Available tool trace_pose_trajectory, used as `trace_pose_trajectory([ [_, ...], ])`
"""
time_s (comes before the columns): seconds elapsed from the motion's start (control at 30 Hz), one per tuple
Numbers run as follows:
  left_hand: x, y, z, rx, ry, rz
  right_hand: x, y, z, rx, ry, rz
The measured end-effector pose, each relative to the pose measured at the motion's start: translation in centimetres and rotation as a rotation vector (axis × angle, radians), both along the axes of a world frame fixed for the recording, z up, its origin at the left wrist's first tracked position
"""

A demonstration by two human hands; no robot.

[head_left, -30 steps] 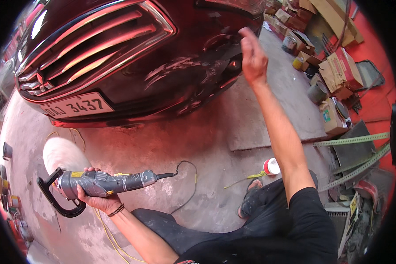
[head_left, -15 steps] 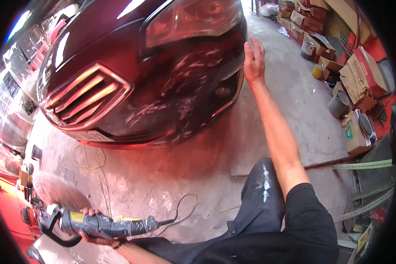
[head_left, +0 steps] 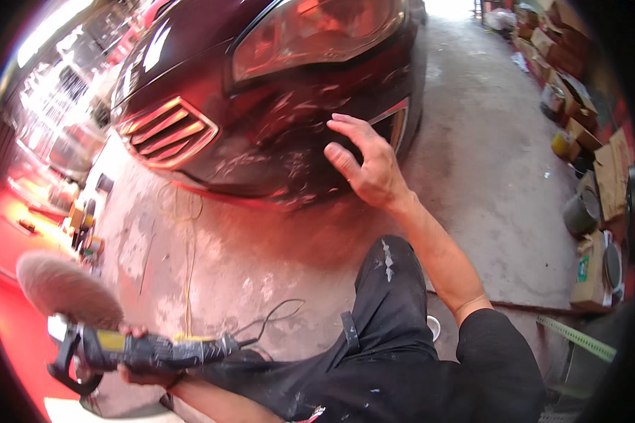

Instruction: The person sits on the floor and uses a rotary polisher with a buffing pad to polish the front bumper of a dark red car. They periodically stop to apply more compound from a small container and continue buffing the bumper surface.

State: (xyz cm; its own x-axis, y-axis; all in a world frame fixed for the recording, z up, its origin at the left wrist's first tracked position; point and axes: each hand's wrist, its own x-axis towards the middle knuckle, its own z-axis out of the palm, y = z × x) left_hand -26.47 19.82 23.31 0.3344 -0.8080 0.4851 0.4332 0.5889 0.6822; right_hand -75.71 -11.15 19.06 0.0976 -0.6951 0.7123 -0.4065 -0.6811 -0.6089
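Observation:
My left hand point(head_left: 135, 352) is wrapped around the body of a black and grey electric polisher point(head_left: 155, 352), low at the left. A fuzzy round buffing pad point(head_left: 69, 287) is on its head, and a dark D-shaped handle point(head_left: 65, 363) sticks out beside it. My right hand point(head_left: 370, 163) is raised with thumb and fingers apart, holding nothing. It appears in front of the dark car bumper point(head_left: 261, 151); I cannot tell whether it touches it. Whitish smears mark the bumper below the headlight point(head_left: 317, 35). Left of them is the slatted grille point(head_left: 169, 130).
A black power cord point(head_left: 267, 323) runs from the polisher's end. A yellowish cable point(head_left: 189, 261) lies on the concrete floor point(head_left: 487, 176). Cardboard boxes point(head_left: 610, 169) and a grey bucket point(head_left: 582, 211) line the right side. A white cup point(head_left: 434, 327) shows beside my leg.
My right hand has moved left and lower from the bumper's right edge, and its fingers have spread. The polisher has shifted slightly left in the picture. My view has turned a little.

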Motion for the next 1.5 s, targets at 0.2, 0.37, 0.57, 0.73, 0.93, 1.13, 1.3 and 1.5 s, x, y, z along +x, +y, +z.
trace_pose_trajectory([
  [0.2,-10.0,-0.2,-1.8,0.222,-0.129,0.203,8.9,5.6,2.6,0.326,-0.405,0.703],
  [0.37,-16.8,-0.7,-6.0,0.430,-0.223,0.094,14.5,5.6,1.0,0.529,-0.636,1.041],
  [0.57,-18.2,-0.2,-9.8,0.559,-0.183,-0.017,18.3,7.7,-1.9,0.657,-0.726,1.188],
  [0.73,-17.2,0.7,-11.8,0.586,-0.112,-0.037,20.4,9.2,-1.4,0.657,-0.660,1.030],
  [0.93,-16.8,2.2,-14.5,0.596,-0.070,0.024,21.8,7.6,-3.5,0.607,-0.327,1.008],
  [1.13,-17.5,2.9,-13.2,0.599,-0.081,0.009,21.4,7.9,-2.5,0.464,-0.197,0.861],
  [1.3,-17.8,3.0,-13.1,0.584,-0.117,0.056,21.1,10.0,-3.1,0.146,-0.116,0.540],
  [1.5,-18.2,1.7,-11.7,0.549,-0.171,0.137,16.7,13.4,-6.2,0.275,-0.094,0.519],
])
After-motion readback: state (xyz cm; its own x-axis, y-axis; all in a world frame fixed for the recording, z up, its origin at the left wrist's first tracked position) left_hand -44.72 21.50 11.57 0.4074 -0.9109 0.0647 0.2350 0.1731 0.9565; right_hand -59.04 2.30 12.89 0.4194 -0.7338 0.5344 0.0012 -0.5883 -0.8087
